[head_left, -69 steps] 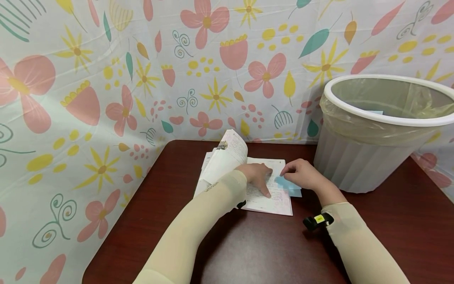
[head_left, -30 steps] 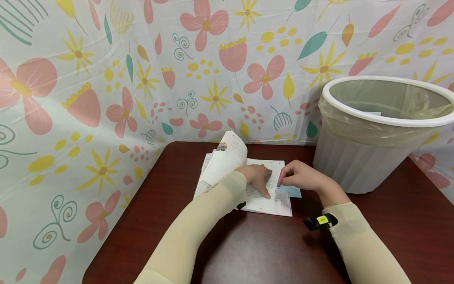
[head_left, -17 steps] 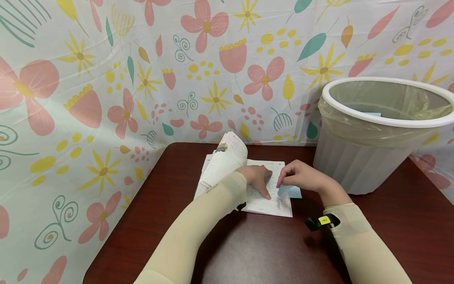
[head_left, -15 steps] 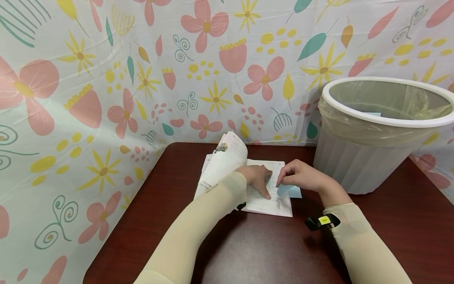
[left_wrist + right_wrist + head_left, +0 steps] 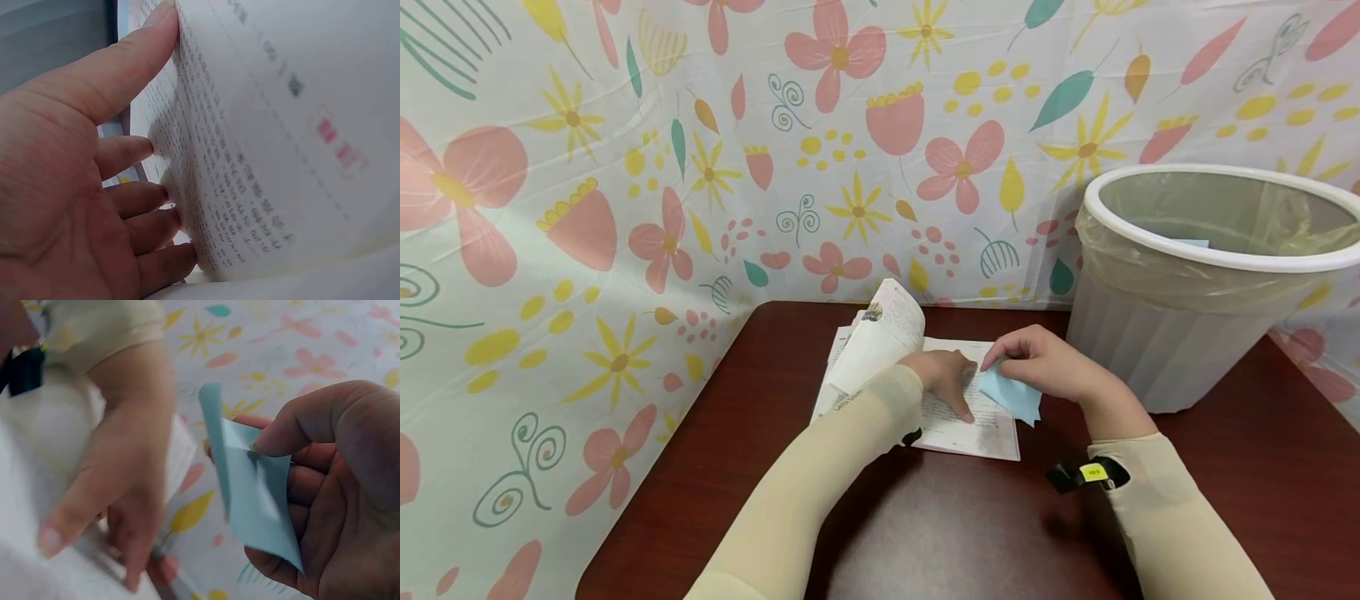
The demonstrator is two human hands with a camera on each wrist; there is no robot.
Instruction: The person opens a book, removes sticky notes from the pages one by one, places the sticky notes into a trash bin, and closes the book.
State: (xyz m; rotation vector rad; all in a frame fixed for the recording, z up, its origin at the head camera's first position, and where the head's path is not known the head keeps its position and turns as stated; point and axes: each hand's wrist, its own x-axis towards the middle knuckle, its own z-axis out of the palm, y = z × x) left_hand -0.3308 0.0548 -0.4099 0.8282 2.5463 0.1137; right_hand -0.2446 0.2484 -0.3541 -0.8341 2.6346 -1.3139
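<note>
Sleeves [image 5: 831,458]: cream, both forearms, reached in over the counter.
Counter [image 5: 925,542]: dark red-brown, near part shiny.
Book [image 5: 966,437]: lay on counter, printed page face up.
Left hand [image 5: 942,382]: grip spread, fingertips on page, probably to steady it.
Right hand [image 5: 1048,365]: grip pinched blue paper between thumb and fingers, leaving lower part loose.
Blue paper [image 5: 1011,398]: in right hand, at the page's right edge, bent; one piece or more, couldn't tell.
Raised pages [image 5: 880,346]: curled up, left forearm in front, likely holding them back.
Bin [image 5: 1112,342]: beyond right hand, seemingly for easy reach.
Liner [image 5: 1157,262]: folded over rim, presumably against slipping.
Blue scrap [image 5: 1192,243]: inside bin.
Curtain [image 5: 692,217]: flowered, behind everything.
</note>
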